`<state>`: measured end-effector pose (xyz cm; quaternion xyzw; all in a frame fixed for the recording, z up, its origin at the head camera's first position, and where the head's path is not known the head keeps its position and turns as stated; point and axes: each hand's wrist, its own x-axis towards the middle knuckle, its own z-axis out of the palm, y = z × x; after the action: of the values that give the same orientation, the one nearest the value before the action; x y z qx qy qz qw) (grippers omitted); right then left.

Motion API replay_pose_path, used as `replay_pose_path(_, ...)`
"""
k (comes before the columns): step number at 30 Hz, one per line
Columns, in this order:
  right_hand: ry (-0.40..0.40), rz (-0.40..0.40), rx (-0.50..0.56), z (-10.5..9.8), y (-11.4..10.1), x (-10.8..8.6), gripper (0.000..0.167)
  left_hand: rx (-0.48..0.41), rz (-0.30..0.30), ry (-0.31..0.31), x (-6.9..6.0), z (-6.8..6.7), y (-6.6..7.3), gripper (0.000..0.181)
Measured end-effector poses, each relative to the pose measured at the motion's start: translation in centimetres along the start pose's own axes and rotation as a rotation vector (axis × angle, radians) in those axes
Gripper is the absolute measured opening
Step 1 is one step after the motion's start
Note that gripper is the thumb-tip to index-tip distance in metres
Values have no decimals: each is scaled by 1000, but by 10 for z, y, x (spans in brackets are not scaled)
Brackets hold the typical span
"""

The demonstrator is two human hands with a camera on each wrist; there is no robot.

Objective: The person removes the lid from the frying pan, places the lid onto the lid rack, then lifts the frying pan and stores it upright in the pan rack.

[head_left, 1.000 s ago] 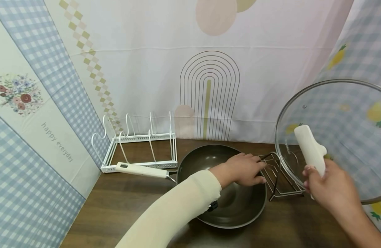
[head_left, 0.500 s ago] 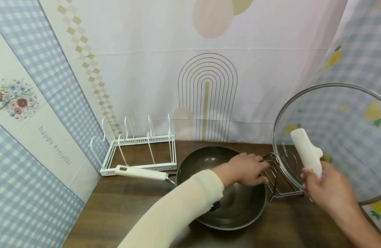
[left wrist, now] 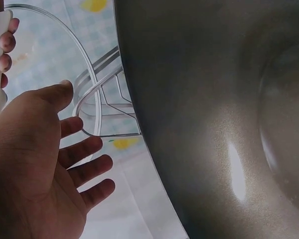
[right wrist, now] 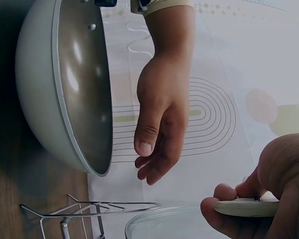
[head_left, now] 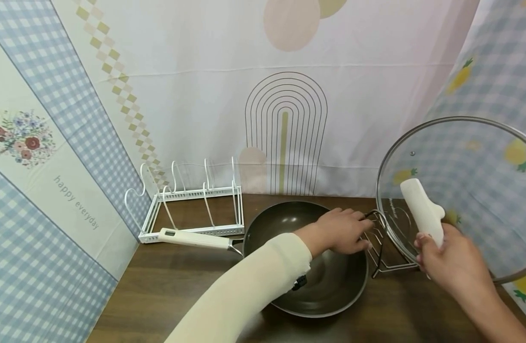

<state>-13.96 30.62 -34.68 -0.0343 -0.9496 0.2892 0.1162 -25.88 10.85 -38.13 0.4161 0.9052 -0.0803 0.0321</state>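
No visible shift: right hand still grips white handle of round clear-glass lid, unreleased at metal wire rack; left hand loose, empty.

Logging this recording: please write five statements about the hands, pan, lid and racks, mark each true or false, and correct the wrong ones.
1. In the head view, the pan lies between a white rack and a metal wire rack. True.
2. The glass lid covers the pan. False: it is held up, off the pan.
3. The right hand grips the lid's white handle. True.
4. The left hand grips the white rack. False: it holds nothing.
5. A cream sleeve covers the right forearm. False: it covers the left.
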Motion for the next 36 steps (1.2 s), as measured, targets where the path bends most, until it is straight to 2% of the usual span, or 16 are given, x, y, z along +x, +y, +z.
replay_pose_path(12,21,-12,-8,3,-3,0,29,-7,-13,6,6,0,-1,63)
replay_pose_path(36,-9,8,-18,7,2,1,30,12,-6,14,13,-1,1,61)
